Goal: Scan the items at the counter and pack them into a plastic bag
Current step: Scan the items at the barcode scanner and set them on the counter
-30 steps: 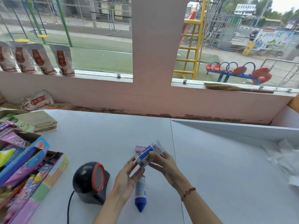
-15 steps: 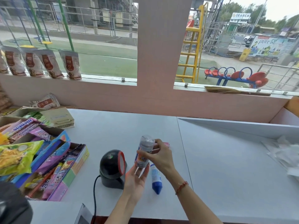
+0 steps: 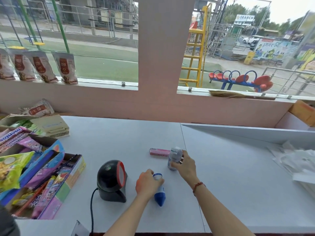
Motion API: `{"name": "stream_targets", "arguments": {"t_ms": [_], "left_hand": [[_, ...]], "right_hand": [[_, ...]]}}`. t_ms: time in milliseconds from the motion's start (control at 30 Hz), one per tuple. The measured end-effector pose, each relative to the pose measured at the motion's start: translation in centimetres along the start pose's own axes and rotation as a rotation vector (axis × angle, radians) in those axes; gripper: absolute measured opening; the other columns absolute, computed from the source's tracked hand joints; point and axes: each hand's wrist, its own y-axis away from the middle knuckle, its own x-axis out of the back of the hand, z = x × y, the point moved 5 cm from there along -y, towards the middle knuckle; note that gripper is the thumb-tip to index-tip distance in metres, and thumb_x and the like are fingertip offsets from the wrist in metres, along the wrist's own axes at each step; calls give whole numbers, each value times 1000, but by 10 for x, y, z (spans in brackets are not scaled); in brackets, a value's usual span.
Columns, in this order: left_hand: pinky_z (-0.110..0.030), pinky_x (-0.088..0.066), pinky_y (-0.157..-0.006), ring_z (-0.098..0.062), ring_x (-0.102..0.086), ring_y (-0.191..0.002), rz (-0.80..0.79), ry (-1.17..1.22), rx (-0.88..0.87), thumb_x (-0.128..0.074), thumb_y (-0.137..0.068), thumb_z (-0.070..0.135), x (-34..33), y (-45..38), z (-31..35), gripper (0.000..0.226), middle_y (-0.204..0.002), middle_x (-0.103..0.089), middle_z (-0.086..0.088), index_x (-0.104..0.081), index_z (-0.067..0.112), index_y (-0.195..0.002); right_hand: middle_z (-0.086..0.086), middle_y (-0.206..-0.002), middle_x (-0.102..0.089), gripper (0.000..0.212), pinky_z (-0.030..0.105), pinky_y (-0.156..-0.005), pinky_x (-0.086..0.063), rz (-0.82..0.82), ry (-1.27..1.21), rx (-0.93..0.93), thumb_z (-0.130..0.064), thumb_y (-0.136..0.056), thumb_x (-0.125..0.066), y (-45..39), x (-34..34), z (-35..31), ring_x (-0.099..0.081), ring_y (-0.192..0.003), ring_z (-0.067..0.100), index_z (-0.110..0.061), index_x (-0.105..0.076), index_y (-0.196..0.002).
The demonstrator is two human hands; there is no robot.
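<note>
My right hand (image 3: 185, 165) grips a small white and blue tube-like pack (image 3: 173, 156), held upright just above or on the grey counter (image 3: 230, 176). My left hand (image 3: 146, 183) closes on the top of a blue and white tube (image 3: 159, 193) that lies on the counter. A pink candy stick pack (image 3: 159, 151) lies flat behind the white pack. The black barcode scanner (image 3: 111, 180) with its red-rimmed window stands left of my left hand. Crumpled white plastic bags (image 3: 296, 162) lie at the far right.
Open boxes of sweets and snack packets (image 3: 34, 171) crowd the counter's left side. Pouches (image 3: 39, 67) stand along the window sill. A raised counter ledge (image 3: 247, 132) runs along the back right. A broom (image 3: 238, 95) lies on the right sill.
The white pack moved right and down, away from the scanner, now in my right hand alone. My left hand let go of it and dropped onto the blue tube.
</note>
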Motion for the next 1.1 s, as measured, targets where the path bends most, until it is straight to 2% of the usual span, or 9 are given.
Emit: {"name": "stream_targets", "arguments": {"t_ms": [100,233,333,433,567,667,800,900,1100], "left_hand": [[-37,-55,-87,-27,-64,-102,-65,229,20,-69,-74,28,-6,-6,-2,42,-112,-66,-8,-61,14,-113],[-35,-61,-71,-29,-68,-94,-161,851,113,-71,-80,5,-9,-3,-14,40,-106,-67,-12,-57,4,-117],[-27,-62,-64,-29,-67,-92,-202,1214,53,-63,-85,1,-8,7,-19,33,-105,-67,-15,-54,2,-117],[-28,-61,-75,-29,-64,-97,-221,1413,-13,-55,-89,-2,-10,12,-24,33,-109,-64,-16,-52,1,-122],[-20,-60,-74,-21,-63,-99,-228,1409,-53,-54,-89,-5,-13,20,-32,38,-110,-65,-12,-52,2,-126],[-25,-53,-86,-20,-60,-107,-207,1329,-74,-60,-86,-1,-12,29,-40,40,-118,-64,-12,-57,7,-125],[-33,-40,-101,-22,-53,-121,-180,1328,-52,-57,-87,-7,-11,43,-49,37,-128,-59,-11,-59,16,-116],[-33,-38,-105,-24,-50,-128,-138,1358,-29,-54,-88,-10,-7,50,-51,43,-132,-57,-11,-55,13,-124],[-33,-36,-106,-27,-44,-134,-67,1496,16,-46,-86,-20,4,57,-54,53,-140,-49,-15,-45,2,-134]], "right_hand": [[7,-139,-50,79,37,-104,-46,-4,39,-12,-22,-74,-82,9,-2,8,-50,-127,26,-10,-40,-140],[4,-116,-62,35,26,-79,-53,132,-93,-79,-35,-83,-71,46,-2,24,-61,-94,13,-17,-59,-110],[0,-104,-69,32,32,-83,-58,-207,-150,-162,-48,-93,-53,70,-21,30,-65,-90,13,-21,-64,-106],[8,-107,-70,42,24,-72,-60,-442,-265,-208,-54,-92,-51,83,-30,25,-71,-81,16,-19,-63,-113],[13,-104,-68,40,25,-70,-61,-364,-451,-171,-28,-82,-76,84,-18,18,-73,-78,21,-10,-62,-115],[8,-111,-61,41,23,-72,-61,-278,-452,-91,-16,-72,-84,86,-9,10,-72,-87,23,-15,-66,-109],[-1,-105,-64,41,20,-72,-57,-234,-414,-8,-7,-70,-83,95,-10,-10,-69,-83,18,-24,-68,-104],[1,-109,-63,42,12,-63,-55,-223,-360,78,-2,-72,-79,100,-15,-28,-65,-87,14,-24,-68,-106],[-13,-106,-63,48,6,-70,-52,-202,-237,270,5,-72,-74,107,-21,-69,-59,-91,5,-21,-68,-112]]}}
